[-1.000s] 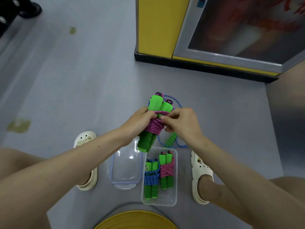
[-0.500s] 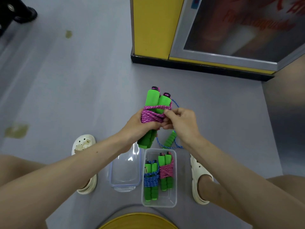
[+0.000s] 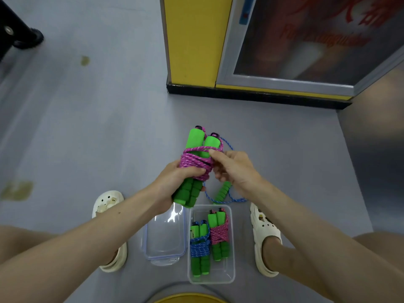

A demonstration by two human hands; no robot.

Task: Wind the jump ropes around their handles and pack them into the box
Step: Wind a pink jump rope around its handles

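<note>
My left hand (image 3: 175,184) grips a pair of green foam handles with pink rope wound round them (image 3: 195,162), held upright above the floor. My right hand (image 3: 234,169) pinches the pink rope at the bundle's right side with thumb and forefinger. Below, a clear plastic box (image 3: 231,270) on the floor holds a blue-wound rope bundle (image 3: 199,250) and a pink-wound rope bundle (image 3: 218,235). A loose blue rope with a green handle (image 3: 223,192) lies on the floor behind the box, partly hidden by my hands.
The box's clear lid (image 3: 165,237) lies just left of the box. My feet in white clogs stand at the left (image 3: 107,206) and right (image 3: 265,237). A yellow cabinet with a framed panel (image 3: 192,40) stands ahead. A yellow stool rim (image 3: 188,299) shows below.
The pink-wound bundle has tilted more upright and shifted slightly left. My right hand moved from the middle of the wraps to the upper right edge of the rope.
</note>
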